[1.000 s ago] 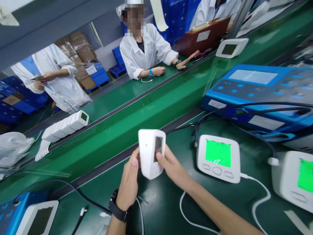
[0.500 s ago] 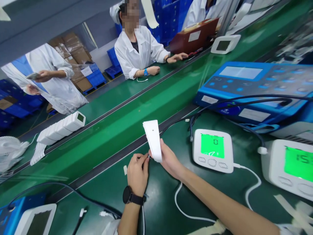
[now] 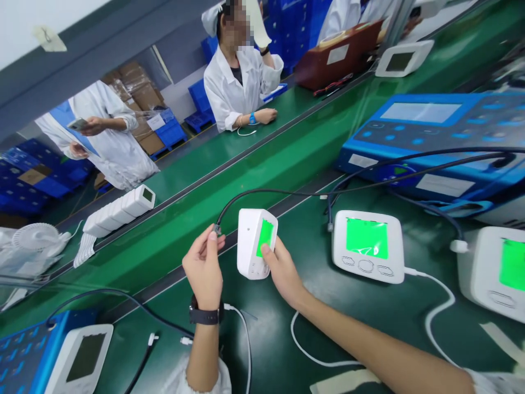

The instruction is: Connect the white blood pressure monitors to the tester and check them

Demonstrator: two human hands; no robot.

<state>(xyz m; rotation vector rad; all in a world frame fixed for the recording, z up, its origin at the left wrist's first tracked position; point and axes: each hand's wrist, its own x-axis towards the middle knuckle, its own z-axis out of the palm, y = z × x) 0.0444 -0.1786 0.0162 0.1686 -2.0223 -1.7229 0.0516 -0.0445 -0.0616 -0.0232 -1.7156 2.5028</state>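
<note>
My right hand (image 3: pixel 283 271) grips a white monitor unit (image 3: pixel 255 242) upright above the dark green bench, thumb on its face; its small screen glows green. My left hand (image 3: pixel 204 268), with a black watch on the wrist, pinches the plug end of a black cable (image 3: pixel 262 192) just left of the unit, a small gap between plug and casing. The cable arcs away to the right toward the blue tester (image 3: pixel 430 142).
Two more white monitors with lit green screens (image 3: pixel 368 246) (image 3: pixel 494 271) lie to the right, with white cables. A dark-screened unit (image 3: pixel 80 358) sits at lower left. A row of white units (image 3: pixel 118 210) rides the green conveyor. Two people in white coats stand beyond it.
The unit has turned from edge-on to face me, and its screen is now lit green. My left hand has lifted from the unit's base and now holds the black cable's plug.
</note>
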